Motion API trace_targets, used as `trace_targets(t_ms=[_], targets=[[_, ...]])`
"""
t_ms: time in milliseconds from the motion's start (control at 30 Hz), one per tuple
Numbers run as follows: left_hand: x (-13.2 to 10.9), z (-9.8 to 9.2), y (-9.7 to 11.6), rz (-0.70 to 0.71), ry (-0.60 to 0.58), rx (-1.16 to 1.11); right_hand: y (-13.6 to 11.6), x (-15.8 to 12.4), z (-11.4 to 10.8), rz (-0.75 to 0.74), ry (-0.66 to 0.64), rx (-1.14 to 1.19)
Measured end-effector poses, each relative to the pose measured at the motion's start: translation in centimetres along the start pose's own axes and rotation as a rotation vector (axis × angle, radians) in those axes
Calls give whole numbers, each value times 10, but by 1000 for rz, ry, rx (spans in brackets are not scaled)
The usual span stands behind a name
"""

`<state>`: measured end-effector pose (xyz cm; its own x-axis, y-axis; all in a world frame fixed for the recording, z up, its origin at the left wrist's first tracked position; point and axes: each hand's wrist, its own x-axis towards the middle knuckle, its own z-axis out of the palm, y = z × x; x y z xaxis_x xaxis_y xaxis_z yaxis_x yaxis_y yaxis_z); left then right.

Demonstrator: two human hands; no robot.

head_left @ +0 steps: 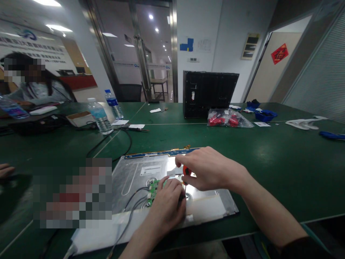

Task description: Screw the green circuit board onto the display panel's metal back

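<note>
A flat silver display panel point(132, 172) lies back-side up on the green table, with a green circuit board point(153, 190) at its middle. My right hand point(207, 167) is closed around a screwdriver point(187, 169) with an orange-red and black handle. Its thin shaft points down at the panel, close to the board's right side. Over the board rests my left hand point(169, 198), its fingers curled together near the screwdriver's tip. Whatever is under those fingers is hidden. Grey cables point(131, 212) run from the board toward the panel's near edge.
Two water bottles point(100, 117) stand at the back left. A black monitor casing point(210, 91) and a plastic bag with red items point(229, 118) are behind the panel. Blue items point(265, 115) lie at the far right. Another person point(37, 82) sits at the left.
</note>
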<state>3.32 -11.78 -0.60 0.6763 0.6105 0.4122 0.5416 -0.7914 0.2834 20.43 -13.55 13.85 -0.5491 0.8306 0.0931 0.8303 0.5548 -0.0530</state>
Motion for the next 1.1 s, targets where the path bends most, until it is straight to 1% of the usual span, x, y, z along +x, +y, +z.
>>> trace_targets(t_ms=[67, 267, 433, 500, 567, 667, 733, 833, 900, 967, 1100], targets=[[0, 0, 0, -2, 7, 1, 0, -1, 0, -15, 1, 15], [-1, 0, 0, -2, 1, -7, 1, 3, 1, 31, -3, -40], [0, 0, 0, -12, -2, 3, 0, 0, -1, -22, 7, 15], [0, 0, -1, -7, 9, 7, 0, 0, -2, -31, -13, 36], [0, 1, -1, -3, 17, 5, -1, 0, -2, -14, -32, 24], [-1, 1, -1, -4, 6, -1, -1, 3, -1, 20, -26, -24], [-1, 1, -2, -3, 3, 0, -1, 3, 0, 0, -27, -15], [-1, 1, -2, 4, 9, -3, 1, 1, 0, -59, -51, 73], [0, 1, -1, 3, 4, -10, 1, 0, -1, -72, -71, 113], [0, 1, -1, 0, -1, -19, 1, -1, -1, -54, -75, 103], [0, 0, -1, 1, -29, -38, 2, 2, 1, 56, -33, -20]])
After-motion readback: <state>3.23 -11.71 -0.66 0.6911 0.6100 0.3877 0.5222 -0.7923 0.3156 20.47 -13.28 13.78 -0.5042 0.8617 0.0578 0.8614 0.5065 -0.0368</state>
